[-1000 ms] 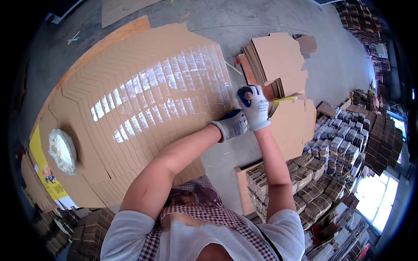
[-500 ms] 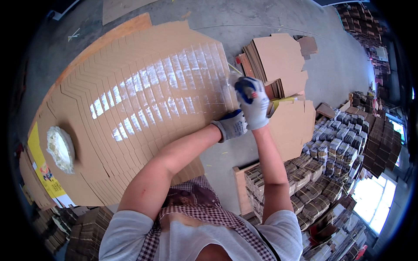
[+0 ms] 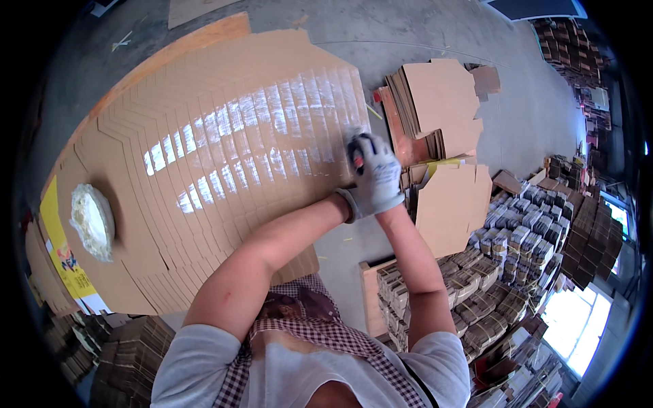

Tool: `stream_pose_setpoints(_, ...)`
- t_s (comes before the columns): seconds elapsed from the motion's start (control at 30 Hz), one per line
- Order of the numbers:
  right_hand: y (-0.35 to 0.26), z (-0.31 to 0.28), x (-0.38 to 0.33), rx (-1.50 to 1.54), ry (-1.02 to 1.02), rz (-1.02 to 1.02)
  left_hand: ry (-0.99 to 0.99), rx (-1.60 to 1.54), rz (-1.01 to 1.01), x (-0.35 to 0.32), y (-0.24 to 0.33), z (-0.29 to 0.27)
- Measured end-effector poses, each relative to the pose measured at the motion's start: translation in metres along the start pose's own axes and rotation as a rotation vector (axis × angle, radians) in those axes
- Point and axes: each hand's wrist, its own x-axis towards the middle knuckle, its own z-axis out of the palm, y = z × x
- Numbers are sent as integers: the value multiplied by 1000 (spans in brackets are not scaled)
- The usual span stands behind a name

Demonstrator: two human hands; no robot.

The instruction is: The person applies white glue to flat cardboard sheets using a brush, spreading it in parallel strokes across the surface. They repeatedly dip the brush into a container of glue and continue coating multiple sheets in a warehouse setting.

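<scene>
My right hand [image 3: 378, 175], in a white glove with a dark blue palm side, is closed around a brush [image 3: 356, 144] at the right edge of a fanned stack of brown cardboard sheets [image 3: 224, 231]. Much of the brush is hidden by the fingers. Two rows of wet white streaks, like glue, run across the overlapping sheet edges. Of my left hand [image 3: 348, 202] only the gloved cuff and wrist show, crossed beneath my right wrist; its fingers are hidden. At the left end of the sheets sits a plastic-lined bowl [image 3: 92, 222] with white stuff in it.
A yellow printed sheet [image 3: 64, 262] lies beside the bowl. To the right stand stacks of cut cardboard [image 3: 442, 98] and a nearer cardboard pile [image 3: 452, 207]. Tied bundles [image 3: 469, 272] fill the lower right. Grey concrete floor [image 3: 381, 34] lies beyond.
My right hand has moved left and down with the brush, onto the sheets' right edge. My left hand has slipped from view behind it. The view has shifted slightly.
</scene>
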Motion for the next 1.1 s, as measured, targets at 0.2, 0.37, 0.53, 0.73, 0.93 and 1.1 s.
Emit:
stream_pose_setpoints(0.2, -42, -1, -20, 66, -56, -496, -9, -129, -52, -4, 2, -2)
stream_pose_setpoints(0.37, -4, 16, 7, -61, 17, -204, 28, -224, -142, -7, -6, 7)
stream_pose_setpoints(0.53, -46, 15, 3, -19, -11, -590, 57, -801, -278, -12, -6, 7)
stream_pose_setpoints(0.73, -13, 24, 49, -42, 119, -226, 173, -1845, -450, -15, -15, 34)
stream_pose_setpoints(0.93, -54, 37, 24, -118, 10, -633, 134, -2177, -506, -15, -11, 51)
stream_pose_setpoints(1.1, -12, 28, 77, -97, 121, -160, 152, -2284, -527, -10, -13, 57)
